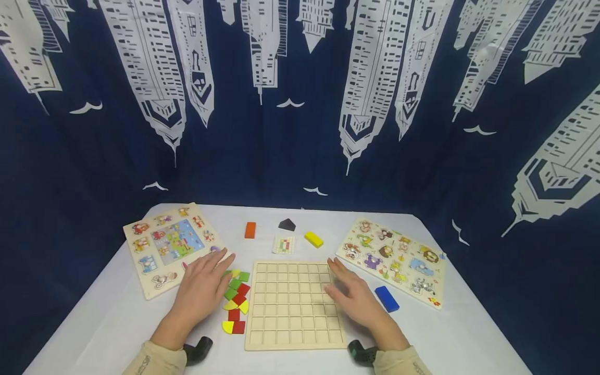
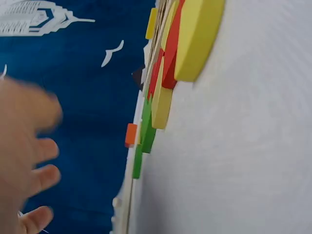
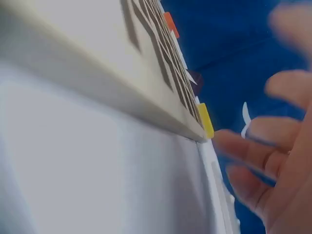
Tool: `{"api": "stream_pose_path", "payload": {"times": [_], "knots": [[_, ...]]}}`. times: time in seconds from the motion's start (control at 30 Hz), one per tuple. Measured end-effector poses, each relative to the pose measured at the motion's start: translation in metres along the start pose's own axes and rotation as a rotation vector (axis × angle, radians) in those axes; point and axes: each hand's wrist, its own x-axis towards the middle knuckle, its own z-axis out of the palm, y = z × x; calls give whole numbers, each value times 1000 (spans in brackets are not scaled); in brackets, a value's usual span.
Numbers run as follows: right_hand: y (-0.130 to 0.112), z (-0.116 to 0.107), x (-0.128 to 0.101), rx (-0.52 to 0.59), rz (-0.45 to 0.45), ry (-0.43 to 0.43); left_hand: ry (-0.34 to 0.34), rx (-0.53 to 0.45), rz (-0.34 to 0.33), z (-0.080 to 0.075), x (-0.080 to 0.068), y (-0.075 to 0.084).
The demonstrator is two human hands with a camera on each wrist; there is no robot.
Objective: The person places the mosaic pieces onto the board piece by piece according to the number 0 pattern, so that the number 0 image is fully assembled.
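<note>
A pale wooden grid board (image 1: 292, 304) lies at the table's front centre. My left hand (image 1: 206, 284) lies flat and open on the table just left of a cluster of several red, green and yellow flat pieces (image 1: 236, 302). My right hand (image 1: 353, 297) rests open over the board's right edge, fingers straight. Neither hand holds anything. In the left wrist view the coloured pieces (image 2: 168, 83) show edge-on beside my blurred left hand (image 2: 29, 146). The right wrist view shows the board's edge (image 3: 122, 92) and my right hand's fingers (image 3: 263, 151).
An animal peg puzzle (image 1: 171, 245) lies at the left, another (image 1: 398, 260) at the right. A blue block (image 1: 386, 298) sits by my right hand. An orange block (image 1: 250, 229), a dark piece (image 1: 287, 224), a yellow block (image 1: 313, 239) and a small pattern card (image 1: 284, 245) lie behind the board.
</note>
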Motion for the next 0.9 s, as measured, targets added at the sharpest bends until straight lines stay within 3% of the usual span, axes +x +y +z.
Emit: {"api": "stream_pose_path", "payload": {"times": [0.17,0.3,0.57,0.9], "knots": [[8,2,-3,-106,146,-41,1,-62,-76,9,0,-3],[8,4,-5,-190,174,-75,-28,-92,-119,17,1,-3],[4,6,-4,-148,196,-90,-51,-60,-199,28,4,-8],[4,7,-4,-115,221,-96,-55,-82,-213,31,2,-11]]}}
